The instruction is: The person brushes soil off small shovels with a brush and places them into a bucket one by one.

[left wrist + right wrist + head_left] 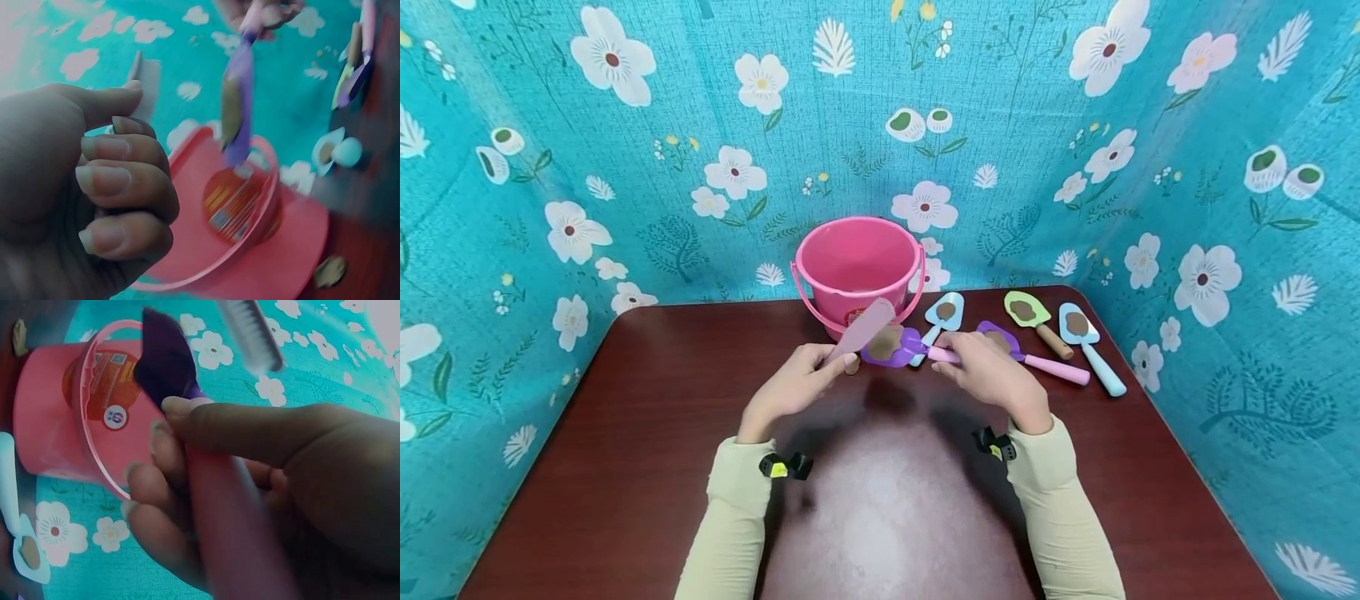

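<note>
My left hand (797,379) grips a flat mauve brush (874,321), its back up in the head view. Short pale bristles show on it in the left wrist view. In my right hand (988,371) is a toy shovel by its pink handle (225,512), thumb laid along the top. Its purple blade (906,350) carries a brown, mud-like patch (885,342). The brush tip overlaps this blade in the head view, while both wrist views show a gap between them. Behind both hands stands a pink bucket (859,271), handle lowered toward the front.
Several more toy shovels with brown patches lie at the back right: light blue (946,312), green (1026,308), another purple (997,336) and another light blue (1078,323). A small brown clump (330,272) lies by the bucket. Flowered cloth (850,108) encloses the dark table (625,417).
</note>
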The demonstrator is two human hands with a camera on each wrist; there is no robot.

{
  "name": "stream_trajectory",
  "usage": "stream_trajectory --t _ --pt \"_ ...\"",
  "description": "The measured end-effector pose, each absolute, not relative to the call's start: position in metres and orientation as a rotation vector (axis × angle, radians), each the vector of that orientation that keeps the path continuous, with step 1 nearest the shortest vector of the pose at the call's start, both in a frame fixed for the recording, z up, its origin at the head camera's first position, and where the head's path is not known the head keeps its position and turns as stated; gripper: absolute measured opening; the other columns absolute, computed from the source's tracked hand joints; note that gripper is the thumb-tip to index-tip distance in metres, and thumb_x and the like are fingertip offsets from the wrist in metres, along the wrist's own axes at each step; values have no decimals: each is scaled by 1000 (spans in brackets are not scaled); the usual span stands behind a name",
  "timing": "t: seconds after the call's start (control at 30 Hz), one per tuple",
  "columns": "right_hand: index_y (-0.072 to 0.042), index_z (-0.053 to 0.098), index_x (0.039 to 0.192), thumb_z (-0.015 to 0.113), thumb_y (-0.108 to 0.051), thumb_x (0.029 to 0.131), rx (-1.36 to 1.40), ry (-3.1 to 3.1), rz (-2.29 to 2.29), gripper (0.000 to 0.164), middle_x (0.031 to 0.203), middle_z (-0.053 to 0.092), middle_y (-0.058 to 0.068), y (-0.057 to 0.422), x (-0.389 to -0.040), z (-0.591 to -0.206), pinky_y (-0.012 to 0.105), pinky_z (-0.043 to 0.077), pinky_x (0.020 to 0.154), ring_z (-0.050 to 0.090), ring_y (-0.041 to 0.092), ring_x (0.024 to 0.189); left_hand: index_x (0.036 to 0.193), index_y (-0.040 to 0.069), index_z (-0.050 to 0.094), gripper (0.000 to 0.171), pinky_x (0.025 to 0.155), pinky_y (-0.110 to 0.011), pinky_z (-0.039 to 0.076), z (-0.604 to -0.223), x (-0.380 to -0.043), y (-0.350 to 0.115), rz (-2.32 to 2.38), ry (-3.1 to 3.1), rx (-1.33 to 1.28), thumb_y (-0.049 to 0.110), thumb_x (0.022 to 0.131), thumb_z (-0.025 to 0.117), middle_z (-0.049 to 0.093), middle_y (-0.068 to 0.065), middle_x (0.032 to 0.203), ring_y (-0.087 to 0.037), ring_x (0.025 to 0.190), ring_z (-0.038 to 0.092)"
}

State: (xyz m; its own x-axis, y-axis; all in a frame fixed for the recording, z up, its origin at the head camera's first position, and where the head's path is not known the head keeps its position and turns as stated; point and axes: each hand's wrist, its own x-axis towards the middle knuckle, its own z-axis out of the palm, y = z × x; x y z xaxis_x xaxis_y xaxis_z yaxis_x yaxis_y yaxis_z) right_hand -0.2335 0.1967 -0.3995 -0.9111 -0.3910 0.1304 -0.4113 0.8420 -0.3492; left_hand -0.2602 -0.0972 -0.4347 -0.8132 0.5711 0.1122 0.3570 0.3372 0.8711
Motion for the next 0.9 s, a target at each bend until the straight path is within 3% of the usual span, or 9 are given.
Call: stream_trajectory --t 0.13,0.4,0.9 --pt "-12 62 96 69 -30 83 659 -2963 602 23 67 53 -6 195 -233 -401 27 41 58 49 10 59 73 13 53 39 47 -26 32 -440 -256 -77 1421 2400 924 48 91 53 42 -3 56 -12 49 36" --pt "-17 58 92 70 -34 82 669 -2886 498 23 64 50 -6 197 -234 -400 29 40 59 49 12 61 69 17 51 42 46 -23 30 -454 -254 -48 1259 2596 1019 52 91 49 37 4 53 -6 48 33" --pt "-13 65 98 69 -31 84 575 -2974 582 23 77 60 -4 211 -231 -395 32 42 68 50 17 74 71 19 51 42 46 -24 33 -474 -262 -47 1091 2886 851 55 91 44 41 3 55 -8 47 37"
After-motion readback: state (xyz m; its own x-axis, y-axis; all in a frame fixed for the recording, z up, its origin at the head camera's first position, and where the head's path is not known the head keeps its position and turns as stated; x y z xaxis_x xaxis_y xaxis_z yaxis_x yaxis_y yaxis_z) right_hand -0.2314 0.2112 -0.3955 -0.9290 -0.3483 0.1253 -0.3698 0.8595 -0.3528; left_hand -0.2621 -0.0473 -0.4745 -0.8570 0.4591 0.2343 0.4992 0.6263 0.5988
